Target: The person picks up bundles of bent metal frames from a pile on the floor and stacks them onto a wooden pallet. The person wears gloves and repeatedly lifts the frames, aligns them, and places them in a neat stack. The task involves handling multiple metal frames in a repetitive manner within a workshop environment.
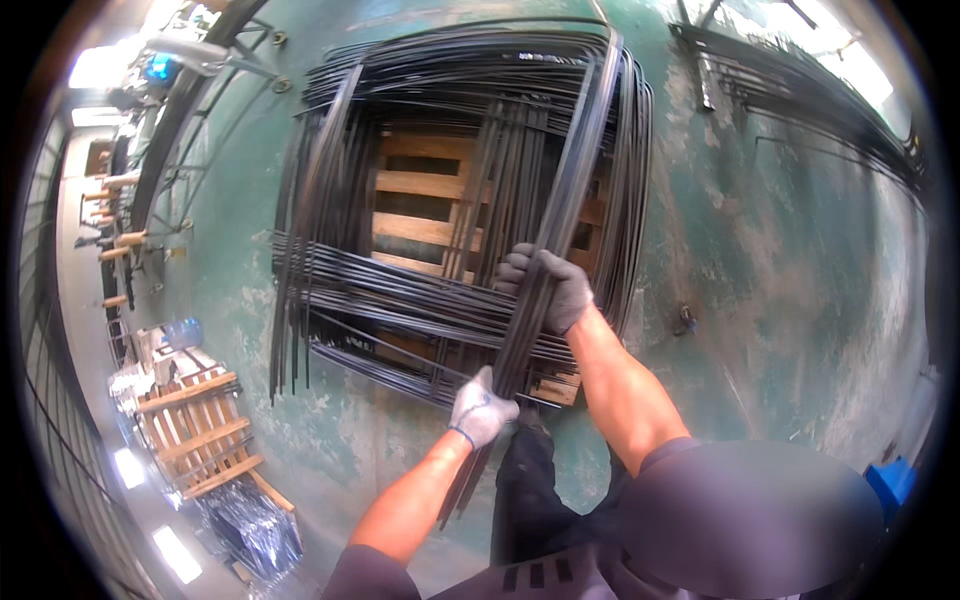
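Observation:
A bunch of long, dark metal bars [580,140] runs slantwise from the far right of a stack down toward my legs, slightly blurred. My right hand [552,287], in a grey glove, is wrapped round these bars partway along. Lower down, my left hand [482,408], in a pale glove, is closed on the same bars near their lower ends. Beneath lies a wide stack of dark metal frames [400,290], made of thin bars laid crosswise. A wooden pallet [415,183] shows through the gaps between them.
Another rack of dark bars [800,90] stands at the far right. At the left are a long metal stand [170,140], a slatted wooden pallet [200,430] and a plastic-wrapped bundle [255,525]. A small dark object [686,320] lies on the worn green floor [760,300].

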A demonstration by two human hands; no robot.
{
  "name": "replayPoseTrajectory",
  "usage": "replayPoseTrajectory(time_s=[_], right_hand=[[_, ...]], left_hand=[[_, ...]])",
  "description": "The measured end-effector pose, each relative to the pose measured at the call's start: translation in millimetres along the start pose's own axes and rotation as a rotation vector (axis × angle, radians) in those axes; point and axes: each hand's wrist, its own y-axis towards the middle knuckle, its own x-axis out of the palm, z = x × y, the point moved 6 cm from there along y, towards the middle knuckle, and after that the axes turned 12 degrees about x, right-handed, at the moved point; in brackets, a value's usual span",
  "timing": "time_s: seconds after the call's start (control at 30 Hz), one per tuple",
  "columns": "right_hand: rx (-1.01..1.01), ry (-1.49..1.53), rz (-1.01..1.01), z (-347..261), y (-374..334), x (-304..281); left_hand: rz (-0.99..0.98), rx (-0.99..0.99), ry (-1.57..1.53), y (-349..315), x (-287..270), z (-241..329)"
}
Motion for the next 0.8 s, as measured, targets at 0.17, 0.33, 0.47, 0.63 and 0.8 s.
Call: replayPoseTrajectory(time_s=[0.17, 0.33, 0.47, 0.63, 0.8], right_hand=[[-0.052, -0.153, -0.062, 60.2, -62.9, 52.1], [-0.114, -0.319, -0.13, 166.6, -122.0, 131.1], [-0.161, -0.328, -0.077, 248.1, -179.0, 202.7], [-0.139, -0.302, -0.171, 327.2, -243.1, 301.5], [-0.282, -0.295, -0.442, 316.8, -325.2, 366.4]], left_hand=[[-0.125, -0.014, 0.197, -96.2, -43.0, 77.5], [-0.086, 0.019, -0.041, -211.4, -84.0, 77.1], [-0.078, -0.013, -0.087, -309.8, -133.3, 108.8], [0.055, -0.004, -0.034, -442.4, -198.6, 192.4], [-0.048, -0.154, 0.126, -562.1, -208.1, 235.0]])
